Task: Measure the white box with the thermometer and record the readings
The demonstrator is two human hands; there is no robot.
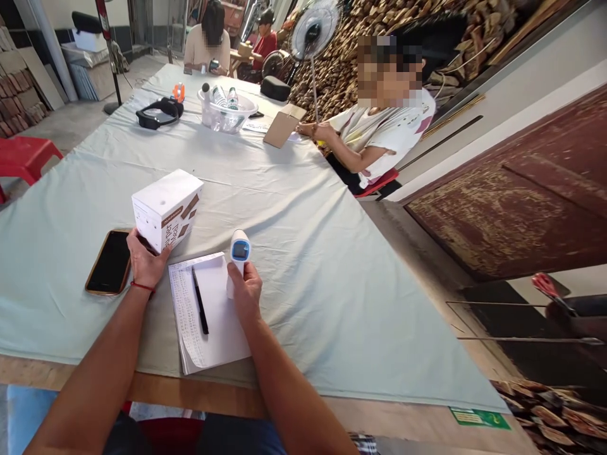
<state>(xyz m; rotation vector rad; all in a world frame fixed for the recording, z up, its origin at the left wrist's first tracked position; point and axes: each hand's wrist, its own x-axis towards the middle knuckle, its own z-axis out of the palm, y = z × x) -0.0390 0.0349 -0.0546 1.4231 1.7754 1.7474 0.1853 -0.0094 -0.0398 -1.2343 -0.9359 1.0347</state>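
Observation:
My left hand (148, 262) grips the lower end of a white box (167, 205) with brown printing, its fingers around the near edge. In my right hand (246, 291) is a white infrared thermometer (239, 248), held upright by its handle with the blue-rimmed screen facing me. Between my forearms lies a stack of paper (220, 335), its left sheet covered in rows of writing. A black pen (200, 300) rests on the paper. Just left of my left hand, a smartphone (109, 262) lies with its dark screen up.
Farther along the cloth-covered table (322, 303) are a black headset (159, 114), an orange tape dispenser (178, 92), a clear tub (227, 114) of bottles and a cardboard piece (283, 126). A person (374, 133) sits at the right side; others sit beyond, near a fan (313, 31).

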